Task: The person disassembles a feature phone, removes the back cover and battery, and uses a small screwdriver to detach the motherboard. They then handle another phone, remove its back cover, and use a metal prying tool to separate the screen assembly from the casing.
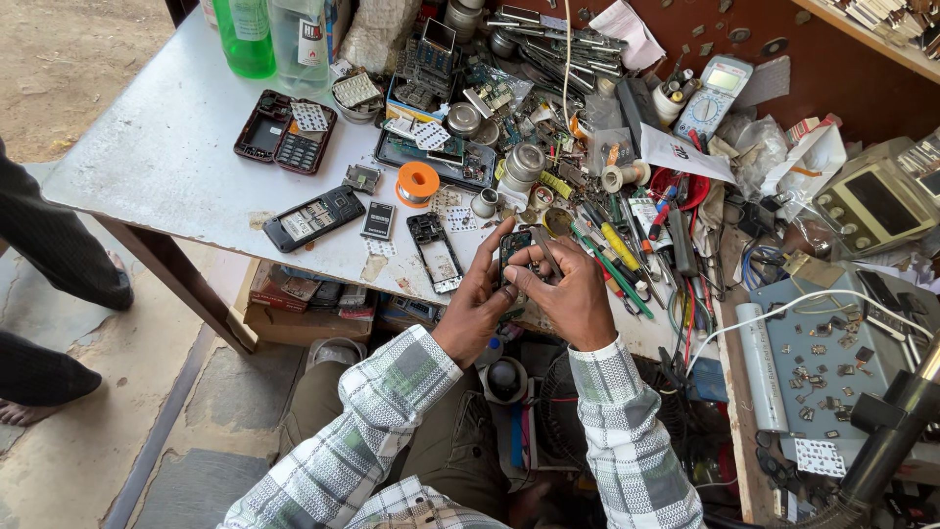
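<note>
A person in a plaid shirt sits at a pale worktable point(166, 157) set over a stone floor, with open shelves of boxes and parts under the tabletop. Both hands meet at the table's near edge. The left hand point(480, 299) and right hand point(568, 294) curl their fingers narrowly around a small dark phone circuit board point(516, 247), thumbs pressed to its face; its underside is hidden by the fingers. Just beside it lies an empty phone frame point(436, 253), then a keypad phone point(313, 217) and an orange solder spool point(418, 182). Farther back sit a multimeter point(713, 93) and a green bottle point(245, 37), cut off at the top. The heap of tools at right is too tangled to make out.
</note>
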Tool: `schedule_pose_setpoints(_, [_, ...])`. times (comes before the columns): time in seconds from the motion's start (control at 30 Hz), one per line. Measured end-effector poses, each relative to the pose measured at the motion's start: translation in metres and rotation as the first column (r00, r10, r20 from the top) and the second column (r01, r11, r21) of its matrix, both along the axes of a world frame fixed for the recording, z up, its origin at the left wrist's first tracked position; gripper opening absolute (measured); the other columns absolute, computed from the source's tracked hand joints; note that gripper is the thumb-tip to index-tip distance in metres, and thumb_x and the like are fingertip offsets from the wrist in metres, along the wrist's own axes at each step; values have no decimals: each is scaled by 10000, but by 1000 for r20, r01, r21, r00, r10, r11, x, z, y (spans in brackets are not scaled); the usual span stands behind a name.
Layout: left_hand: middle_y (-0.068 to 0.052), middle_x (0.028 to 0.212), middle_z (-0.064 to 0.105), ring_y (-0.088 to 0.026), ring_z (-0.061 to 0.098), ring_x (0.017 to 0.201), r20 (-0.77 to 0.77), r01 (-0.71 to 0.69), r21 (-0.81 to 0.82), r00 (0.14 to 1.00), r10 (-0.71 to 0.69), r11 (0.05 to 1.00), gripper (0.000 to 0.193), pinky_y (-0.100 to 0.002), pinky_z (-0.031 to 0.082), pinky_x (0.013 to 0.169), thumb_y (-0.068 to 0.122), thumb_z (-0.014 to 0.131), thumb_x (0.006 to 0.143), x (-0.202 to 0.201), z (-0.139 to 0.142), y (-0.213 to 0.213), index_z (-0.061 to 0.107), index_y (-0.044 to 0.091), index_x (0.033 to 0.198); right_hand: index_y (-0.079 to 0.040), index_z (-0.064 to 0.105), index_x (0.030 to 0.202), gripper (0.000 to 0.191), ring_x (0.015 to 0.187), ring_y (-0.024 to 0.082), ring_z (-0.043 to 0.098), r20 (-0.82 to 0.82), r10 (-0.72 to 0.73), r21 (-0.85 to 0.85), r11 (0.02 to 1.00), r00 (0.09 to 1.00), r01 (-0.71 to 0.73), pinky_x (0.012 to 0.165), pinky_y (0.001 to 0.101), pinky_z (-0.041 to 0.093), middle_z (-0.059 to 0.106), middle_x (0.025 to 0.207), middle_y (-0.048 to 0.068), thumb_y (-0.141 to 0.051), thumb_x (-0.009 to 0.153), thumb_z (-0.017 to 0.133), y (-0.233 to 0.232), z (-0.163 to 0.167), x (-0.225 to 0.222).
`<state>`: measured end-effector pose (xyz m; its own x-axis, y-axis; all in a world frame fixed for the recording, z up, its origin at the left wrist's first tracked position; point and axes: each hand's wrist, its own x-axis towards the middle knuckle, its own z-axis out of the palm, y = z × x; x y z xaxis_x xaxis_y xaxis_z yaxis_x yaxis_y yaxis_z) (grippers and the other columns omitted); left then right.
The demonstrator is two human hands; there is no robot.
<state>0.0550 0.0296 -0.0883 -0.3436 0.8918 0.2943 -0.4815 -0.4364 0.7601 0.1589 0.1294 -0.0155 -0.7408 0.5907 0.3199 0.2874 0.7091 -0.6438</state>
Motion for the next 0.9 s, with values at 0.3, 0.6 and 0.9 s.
schedule_pose_setpoints(0.3, [-146, 1534, 422, -196, 491, 1324, -30, 14, -36, 999, -15, 999, 832, -312, 436, 1083, -143, 419, 976, -1, 6, -4, 168, 264, 1656, -54, 771, 970, 197, 699, 86, 472, 3, -12, -66, 998, 1000, 12, 599, 265, 453, 545, 791, -34, -166, 822, 838, -3, 3, 0])
schedule_pose_setpoints(0.6, [-149, 1543, 420, -194, 482, 1340, -61, -4, -42, 998, 2, 999, 811, -294, 423, 1082, -138, 421, 992, 1, 9, -5, 169, 248, 1659, -58, 780, 969, 195, 694, 92, 479, 8, -39, -17, 999, 999, 39, 601, 270, 452, 527, 774, -40, -169, 821, 841, -8, 10, 2])
schedule_pose_setpoints(0.9, [-152, 1513, 456, -194, 489, 1333, -89, -19, -33, 996, 16, 999, 812, -298, 409, 1086, -141, 420, 993, 3, 10, -4, 165, 226, 1670, -42, 759, 965, 191, 715, 88, 490, 22, -6, -32, 999, 1000, 7, 630, 254, 475, 520, 818, -27, -150, 824, 829, -4, 12, 3])
